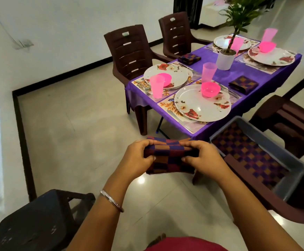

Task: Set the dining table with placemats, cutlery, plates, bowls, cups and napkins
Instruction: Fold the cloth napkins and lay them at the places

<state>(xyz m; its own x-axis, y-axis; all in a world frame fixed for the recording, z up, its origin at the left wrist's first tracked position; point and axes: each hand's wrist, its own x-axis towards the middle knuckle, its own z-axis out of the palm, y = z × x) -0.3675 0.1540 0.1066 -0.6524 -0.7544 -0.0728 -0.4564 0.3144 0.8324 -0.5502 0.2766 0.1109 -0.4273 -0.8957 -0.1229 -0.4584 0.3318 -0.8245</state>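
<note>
Pale tiled floor (86, 124) under the hands; white wall (57, 29) with black skirting beyond-left; brown chairs (129, 51) ahead; dark stool (39, 223) near-left.

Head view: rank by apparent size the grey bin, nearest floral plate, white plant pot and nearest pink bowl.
1. Grey plastic bin, though nearest the camera
2. White floral plate
3. White plant pot and pink plastic bowl: too close to rank

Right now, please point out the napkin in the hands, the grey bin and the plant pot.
napkin (169, 158), head view, middle of the folded cloth.
grey bin (292, 165), head view, its right rim.
plant pot (225, 59), head view, white front wall.
</note>
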